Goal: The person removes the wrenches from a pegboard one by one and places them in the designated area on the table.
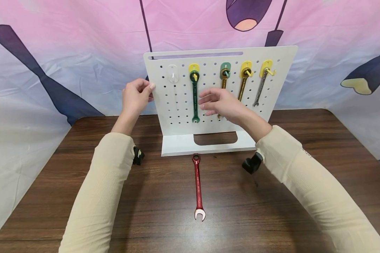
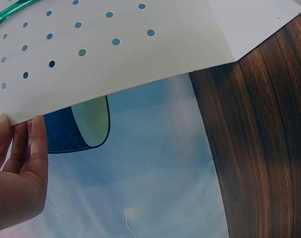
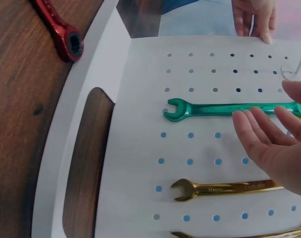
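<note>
The left hand [image 1: 136, 96] pinches the pegboard [image 1: 182, 98] at upper centre. The right hand [image 1: 223, 103], loosely spread, hovers beside the green combination wrench [image 1: 195, 97] hung there.

Head view: set above and behind left hand [image 1: 136, 96] and right hand [image 1: 221, 103], facing forward and down. Widest of the three; takes in whole white perforated upright board [image 1: 180, 128] beyond them, dark brown wood-grain table [image 1: 164, 196] below. Left wrist view: close in at left hand, scene turned sideways, facing board's edge at the fingertips. Right wrist view: close in at right hand, also sideways, facing board's front; left hand across at top. Shared by all three: left hand, board, shiny green metal wrench [image 1: 195, 100] near right hand.
</note>
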`<state>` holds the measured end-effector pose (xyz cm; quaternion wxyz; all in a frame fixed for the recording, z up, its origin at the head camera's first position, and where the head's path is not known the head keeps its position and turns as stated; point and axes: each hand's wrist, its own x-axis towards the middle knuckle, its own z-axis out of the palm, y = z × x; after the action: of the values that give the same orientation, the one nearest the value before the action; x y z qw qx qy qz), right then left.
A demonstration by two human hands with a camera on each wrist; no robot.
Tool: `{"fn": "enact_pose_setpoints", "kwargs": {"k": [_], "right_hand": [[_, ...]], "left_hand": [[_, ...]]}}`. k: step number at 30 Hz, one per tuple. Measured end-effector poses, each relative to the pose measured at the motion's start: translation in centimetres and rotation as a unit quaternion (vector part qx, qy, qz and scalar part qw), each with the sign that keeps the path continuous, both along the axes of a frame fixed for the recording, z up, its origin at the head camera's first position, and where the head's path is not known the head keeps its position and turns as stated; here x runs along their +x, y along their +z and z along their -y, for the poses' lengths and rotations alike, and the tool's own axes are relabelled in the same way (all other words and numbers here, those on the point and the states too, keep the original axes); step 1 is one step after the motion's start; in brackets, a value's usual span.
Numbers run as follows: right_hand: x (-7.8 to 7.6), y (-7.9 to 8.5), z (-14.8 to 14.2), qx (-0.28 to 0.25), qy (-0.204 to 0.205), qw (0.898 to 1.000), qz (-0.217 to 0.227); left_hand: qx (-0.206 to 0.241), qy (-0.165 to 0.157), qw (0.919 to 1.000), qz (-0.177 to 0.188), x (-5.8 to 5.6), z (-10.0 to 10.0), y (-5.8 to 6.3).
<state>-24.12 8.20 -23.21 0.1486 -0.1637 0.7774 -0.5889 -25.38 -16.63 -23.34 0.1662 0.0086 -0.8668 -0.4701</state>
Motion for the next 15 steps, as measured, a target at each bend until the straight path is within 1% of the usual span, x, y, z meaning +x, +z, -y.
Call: {"fn": "enact_pose_setpoints", "kwargs": {"k": [7, 15], "right_hand": [[-0.46, 0.49, 0.22, -0.002, -0.008, 1.0, -0.009], [-0.46, 0.9, 0.57, -0.005, -0.024, 1.0, -0.007]], "left_hand": [[0.0, 0.001, 1.0, 0.001, 0.06, 0.0, 0.04], [-0.004, 0.002, 1.0, 0.0, 0.11, 0.02, 0.04]]}}
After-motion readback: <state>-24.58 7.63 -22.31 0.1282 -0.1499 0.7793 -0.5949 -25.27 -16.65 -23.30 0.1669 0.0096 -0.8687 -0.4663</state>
